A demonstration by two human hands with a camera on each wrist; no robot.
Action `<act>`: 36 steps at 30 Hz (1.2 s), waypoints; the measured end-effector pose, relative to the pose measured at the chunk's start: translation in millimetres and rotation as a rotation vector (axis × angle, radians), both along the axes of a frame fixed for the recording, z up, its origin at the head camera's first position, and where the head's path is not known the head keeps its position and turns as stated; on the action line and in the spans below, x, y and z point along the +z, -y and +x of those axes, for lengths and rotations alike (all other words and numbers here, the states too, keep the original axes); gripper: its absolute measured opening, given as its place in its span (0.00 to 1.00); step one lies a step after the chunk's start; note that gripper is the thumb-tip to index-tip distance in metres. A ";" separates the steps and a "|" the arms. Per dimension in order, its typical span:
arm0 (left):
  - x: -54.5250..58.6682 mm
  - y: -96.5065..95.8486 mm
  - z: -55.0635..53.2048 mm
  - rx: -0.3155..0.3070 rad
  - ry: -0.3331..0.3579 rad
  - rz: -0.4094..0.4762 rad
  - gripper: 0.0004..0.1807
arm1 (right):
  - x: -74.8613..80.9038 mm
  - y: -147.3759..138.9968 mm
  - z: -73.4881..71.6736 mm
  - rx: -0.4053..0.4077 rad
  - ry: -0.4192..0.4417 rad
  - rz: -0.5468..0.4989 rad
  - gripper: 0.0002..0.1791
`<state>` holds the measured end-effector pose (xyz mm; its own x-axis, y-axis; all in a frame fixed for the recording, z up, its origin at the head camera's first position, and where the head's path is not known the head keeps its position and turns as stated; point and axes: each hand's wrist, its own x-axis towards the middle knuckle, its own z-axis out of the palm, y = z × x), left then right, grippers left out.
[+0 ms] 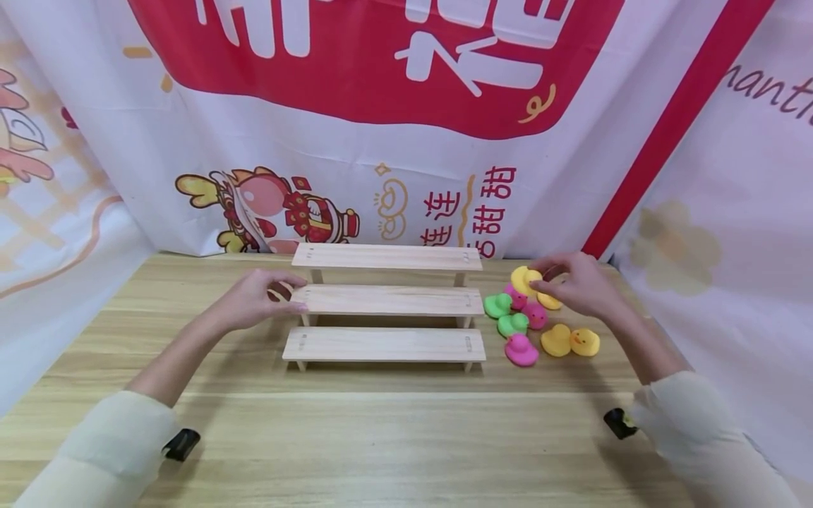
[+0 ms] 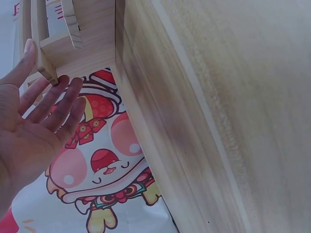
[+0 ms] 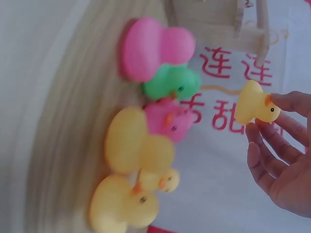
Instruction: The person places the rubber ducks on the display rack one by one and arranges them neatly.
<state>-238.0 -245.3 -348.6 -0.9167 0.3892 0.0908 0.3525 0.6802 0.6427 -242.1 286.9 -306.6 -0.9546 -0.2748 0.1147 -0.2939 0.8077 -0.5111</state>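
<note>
A three-tier wooden step stand [image 1: 384, 300] stands on the table. My left hand [image 1: 257, 300] holds the left end of its middle step, thumb and fingers on either side of the board end [image 2: 46, 68] in the left wrist view. Over on the right, my right hand [image 1: 581, 288] pinches a small yellow rubber duck [image 3: 251, 103] between thumb and fingers, raised above the other ducks. Below it lie two green ducks [image 1: 513, 324], several pink ducks [image 1: 521, 351] and more yellow ducks [image 1: 556, 341], grouped close to the stand's right end.
The wood-grain table [image 1: 394, 437] ends at a printed white and red cloth backdrop [image 1: 343, 148]. Cloth also hangs at the left and right sides. A small black object [image 1: 182, 444] shows by the left sleeve, and another [image 1: 619, 423] by the right sleeve.
</note>
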 end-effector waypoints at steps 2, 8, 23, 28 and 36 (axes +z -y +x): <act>0.3 -0.5 0.1 -0.001 0.000 -0.002 0.27 | 3.5 6.6 -0.3 0.008 -0.006 -0.015 0.20; -0.5 -0.9 -0.1 -0.008 -0.002 0.001 0.26 | 13.7 23.9 -1.8 0.031 -0.063 -0.062 0.19; -3.5 0.8 -0.7 -0.027 -0.010 0.034 0.25 | 24.7 49.4 -9.7 0.075 -0.147 -0.126 0.14; -2.8 0.5 1.0 -0.024 -0.011 0.034 0.25 | 25.0 60.8 -12.5 0.102 -0.155 -0.139 0.15; -1.7 0.7 0.3 -0.019 -0.009 0.029 0.25 | 24.8 85.3 -20.0 0.154 -0.176 -0.177 0.15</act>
